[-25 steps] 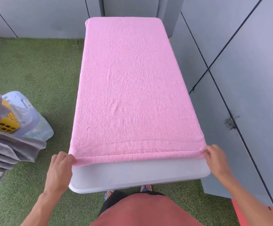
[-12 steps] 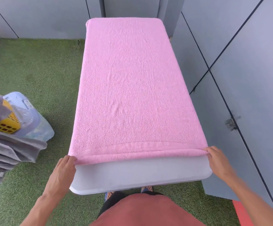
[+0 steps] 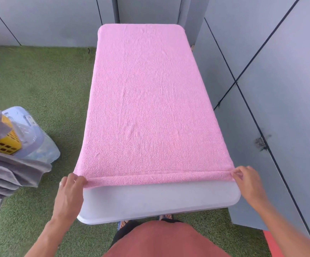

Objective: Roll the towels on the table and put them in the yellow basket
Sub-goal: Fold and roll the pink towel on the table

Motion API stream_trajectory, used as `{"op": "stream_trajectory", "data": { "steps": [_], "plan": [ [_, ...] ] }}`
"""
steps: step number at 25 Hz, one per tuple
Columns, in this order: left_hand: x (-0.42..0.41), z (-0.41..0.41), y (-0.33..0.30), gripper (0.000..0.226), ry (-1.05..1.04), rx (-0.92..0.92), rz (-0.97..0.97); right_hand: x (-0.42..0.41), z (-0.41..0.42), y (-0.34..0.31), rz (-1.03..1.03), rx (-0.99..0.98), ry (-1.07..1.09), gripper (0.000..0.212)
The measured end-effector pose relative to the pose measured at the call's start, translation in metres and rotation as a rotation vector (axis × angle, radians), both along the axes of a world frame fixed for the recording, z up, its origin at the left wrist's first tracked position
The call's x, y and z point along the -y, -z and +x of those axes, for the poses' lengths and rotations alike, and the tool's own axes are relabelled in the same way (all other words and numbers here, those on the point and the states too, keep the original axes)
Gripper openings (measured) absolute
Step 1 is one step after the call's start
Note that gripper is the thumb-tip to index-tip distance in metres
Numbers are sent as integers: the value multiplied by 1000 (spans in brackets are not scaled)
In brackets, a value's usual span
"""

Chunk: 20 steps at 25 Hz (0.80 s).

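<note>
1. Head view: a pink towel (image 3: 148, 101) lies flat on the white table (image 3: 159, 199), covering it from 12 o'clock down to a thin roll near 6 o'clock.
2. At 7 o'clock, the left hand (image 3: 69, 193) pinches the roll's left end.
3. At 5 o'clock, the right hand (image 3: 246, 182) pinches the roll's right end.
4. At 9 o'clock, the yellow basket (image 3: 4, 143) sits on green grass (image 3: 39, 80), with grey towels (image 3: 7, 175) just beside it.

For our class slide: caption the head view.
Both hands, left hand and right hand, pinch the pink towel's near edge.
</note>
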<state>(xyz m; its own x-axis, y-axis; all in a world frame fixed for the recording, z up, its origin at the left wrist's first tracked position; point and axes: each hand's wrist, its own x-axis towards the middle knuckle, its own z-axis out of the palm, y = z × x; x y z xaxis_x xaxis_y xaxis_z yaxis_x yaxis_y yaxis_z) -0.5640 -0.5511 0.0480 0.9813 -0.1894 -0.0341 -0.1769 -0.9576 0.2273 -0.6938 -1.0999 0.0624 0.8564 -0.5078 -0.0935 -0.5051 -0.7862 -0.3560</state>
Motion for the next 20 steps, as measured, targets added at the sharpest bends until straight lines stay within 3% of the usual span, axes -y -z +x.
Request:
{"op": "stream_trajectory", "data": {
  "steps": [4, 8, 10, 16, 20],
  "plan": [
    [7, -21, 9, 43, 13, -21, -12, 2, -3, 1, 40, 1, 101, 11],
    [12, -23, 6, 44, 4, -62, -13, -6, -3, 2, 8, -6, 169, 6],
    [13, -21, 3, 41, 12, -38, 17, -25, -4, 0, -93, 54, 135, 12],
    [15, -14, 6, 42, 44, 7, 100, -52, -17, 7, 52, 100, -79, 43],
    [17, -10, 7, 45, 48, -1, 129, -38, 0, 8, 38, 66, -126, 35]
  ]
}}
